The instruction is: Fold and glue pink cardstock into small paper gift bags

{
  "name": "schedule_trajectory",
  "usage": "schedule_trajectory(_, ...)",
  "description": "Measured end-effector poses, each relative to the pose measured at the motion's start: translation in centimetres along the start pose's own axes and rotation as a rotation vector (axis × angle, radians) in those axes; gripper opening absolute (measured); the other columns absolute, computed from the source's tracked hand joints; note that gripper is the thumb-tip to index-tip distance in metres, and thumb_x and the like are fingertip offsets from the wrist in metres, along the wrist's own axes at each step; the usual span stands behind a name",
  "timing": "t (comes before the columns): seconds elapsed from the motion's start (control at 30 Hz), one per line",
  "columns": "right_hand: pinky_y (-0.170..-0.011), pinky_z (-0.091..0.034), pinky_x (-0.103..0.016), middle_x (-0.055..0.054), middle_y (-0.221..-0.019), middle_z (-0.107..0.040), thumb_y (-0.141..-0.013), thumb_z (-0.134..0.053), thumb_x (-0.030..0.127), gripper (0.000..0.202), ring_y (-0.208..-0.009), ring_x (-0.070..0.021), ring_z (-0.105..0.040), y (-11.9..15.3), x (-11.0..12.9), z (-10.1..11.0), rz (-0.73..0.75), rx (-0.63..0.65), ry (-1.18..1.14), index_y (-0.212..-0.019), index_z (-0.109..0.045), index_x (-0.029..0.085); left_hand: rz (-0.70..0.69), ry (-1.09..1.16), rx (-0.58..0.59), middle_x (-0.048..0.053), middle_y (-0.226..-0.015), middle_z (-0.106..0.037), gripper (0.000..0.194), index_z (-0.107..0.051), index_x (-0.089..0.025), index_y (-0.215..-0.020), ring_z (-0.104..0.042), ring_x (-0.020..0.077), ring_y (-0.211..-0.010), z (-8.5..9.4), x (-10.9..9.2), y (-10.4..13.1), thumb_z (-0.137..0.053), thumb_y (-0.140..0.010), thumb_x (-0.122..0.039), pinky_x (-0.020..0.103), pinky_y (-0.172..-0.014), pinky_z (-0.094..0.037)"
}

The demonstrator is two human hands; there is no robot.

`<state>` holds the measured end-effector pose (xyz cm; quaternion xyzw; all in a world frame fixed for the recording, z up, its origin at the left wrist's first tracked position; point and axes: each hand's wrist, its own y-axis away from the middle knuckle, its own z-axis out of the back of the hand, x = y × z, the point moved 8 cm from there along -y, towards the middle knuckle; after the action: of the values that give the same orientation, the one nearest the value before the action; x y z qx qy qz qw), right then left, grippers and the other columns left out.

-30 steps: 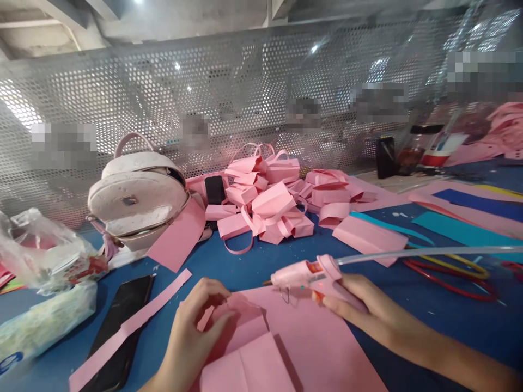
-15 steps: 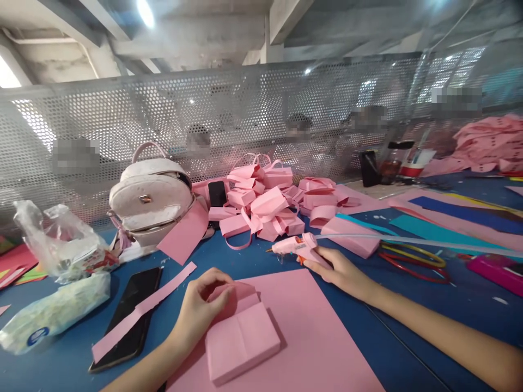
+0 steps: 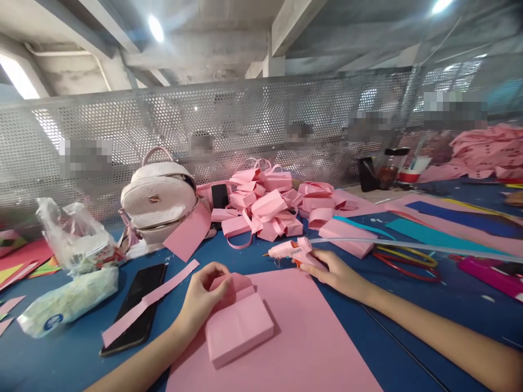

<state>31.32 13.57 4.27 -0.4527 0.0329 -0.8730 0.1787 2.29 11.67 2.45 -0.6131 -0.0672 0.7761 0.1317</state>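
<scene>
My left hand (image 3: 208, 291) is closed on the far flap of a folded pink paper box (image 3: 240, 329), with thumb and fingers pinching the paper. The box lies on a large pink sheet (image 3: 310, 332), its near part flat and its far end raised. In my right hand (image 3: 333, 272) is a pink hot glue gun (image 3: 292, 250), its nozzle pointing left beyond the sheet's far edge. A long clear glue stick (image 3: 392, 245) runs out of its back to the right. The gun is apart from the box.
Several finished pink paper bags (image 3: 267, 204) are piled at the back beside a white backpack (image 3: 159, 196). To the left lie a phone (image 3: 134, 310) under a pink paper strip (image 3: 151, 302) and a plastic-wrapped pack (image 3: 69, 302). A black cord (image 3: 400, 343) crosses the right side. A perforated metal screen (image 3: 245, 120) stands behind.
The view has tilted up and shifted slightly. Both hands keep their holds on the paper box and the glue gun, with little other movement.
</scene>
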Motion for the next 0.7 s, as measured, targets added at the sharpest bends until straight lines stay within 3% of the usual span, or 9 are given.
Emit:
schedule_trajectory(0.17,-0.083,-0.054,-0.040,-0.013,-0.099,-0.076,-0.087,-0.061,0.054,0.047,-0.093,-0.0348,-0.069,-0.4,-0.2,1.0,0.017,-0.034,0.040,-0.102,-0.075,0.012,0.041,0.001,0.017,0.003,-0.078,-0.066,0.027,-0.065,-0.017,-0.079,-0.062,0.0180,-0.075,-0.1,-0.1,-0.1,-0.070,-0.081,-0.044,0.026,-0.070,-0.049)
schedule_trajectory(0.37,-0.083,-0.056,-0.039,-0.013,-0.102,-0.076,-0.088,-0.060,0.057,0.050,-0.094,-0.0341,-0.069,-0.5,-0.4,1.4,0.003,-0.058,0.061,-0.106,-0.073,0.011,0.141,0.009,0.124,0.001,-0.069,-0.063,0.035,-0.065,-0.016,-0.075,-0.056,0.0134,-0.061,0.0,-0.1,-0.9,-0.073,-0.078,-0.050,0.023,-0.057,-0.042)
schedule_trajectory(0.53,-0.082,-0.056,-0.040,-0.012,-0.101,-0.077,-0.090,-0.059,0.056,0.049,-0.091,-0.0338,-0.070,-0.5,-0.3,1.2,0.014,-0.046,0.096,-0.108,-0.074,0.013,0.172,-0.013,0.277,0.000,-0.061,-0.062,0.030,-0.067,-0.016,-0.067,-0.054,0.0120,-0.056,-0.3,-0.1,-1.4,-0.079,-0.072,-0.043,0.023,-0.056,-0.042)
schedule_trajectory(0.7,-0.087,-0.056,-0.043,-0.012,-0.105,-0.077,-0.091,-0.058,0.051,0.044,-0.095,-0.0352,-0.071,-0.9,-0.6,1.3,0.028,-0.055,0.152,-0.108,-0.074,0.014,0.149,-0.059,0.323,0.002,-0.069,-0.067,0.017,-0.067,-0.016,-0.071,-0.061,0.0149,-0.064,-0.9,0.2,-0.9,-0.074,-0.075,-0.031,0.025,-0.061,-0.046)
